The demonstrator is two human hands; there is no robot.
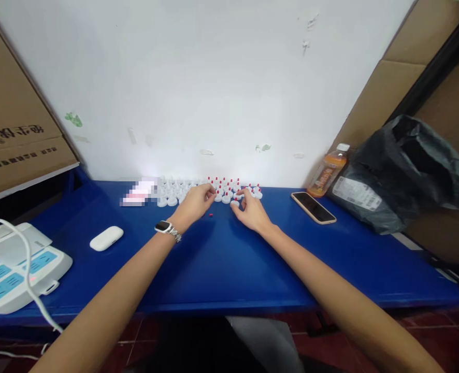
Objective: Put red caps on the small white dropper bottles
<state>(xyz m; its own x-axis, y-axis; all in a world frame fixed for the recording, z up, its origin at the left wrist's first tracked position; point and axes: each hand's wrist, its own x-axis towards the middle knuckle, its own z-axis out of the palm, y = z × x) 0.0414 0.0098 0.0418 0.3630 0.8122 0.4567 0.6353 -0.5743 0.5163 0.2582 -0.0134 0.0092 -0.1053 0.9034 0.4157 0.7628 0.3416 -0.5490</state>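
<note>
head view. hands are working at the far edge of a blue table [221, 259], against a white wall [198, 77]. the left hand [196, 203] is curling its fingers around something small at the edge of a cluster of white caps [175, 192]; what it is pinching is too small to tell. the right hand [252, 211] is closing thumb and fingers on one white cap [234, 203] that is lying just in front of the rows of caps with red tips [229, 186].

one red piece [211, 214] is lying loose on the table between the two hands, apart from the caps. risk: it is small and round-looking, so a wrist sweeping across could be knocking it off the front edge.

risk: the caps are standing close together, touching or nearly so. a finger pushing sideways could be toppling neighbours and mixing the finished rows with the plain white ones.

risk: a phone [314, 207] is lying near the right forearm, and an orange bottle [326, 171] is standing just beyond it beside a black bag [404, 171]. an elbow swinging outward could be striking either.

an earbud case [106, 238] and a power strip [15, 269] are lying well to the left.
</note>
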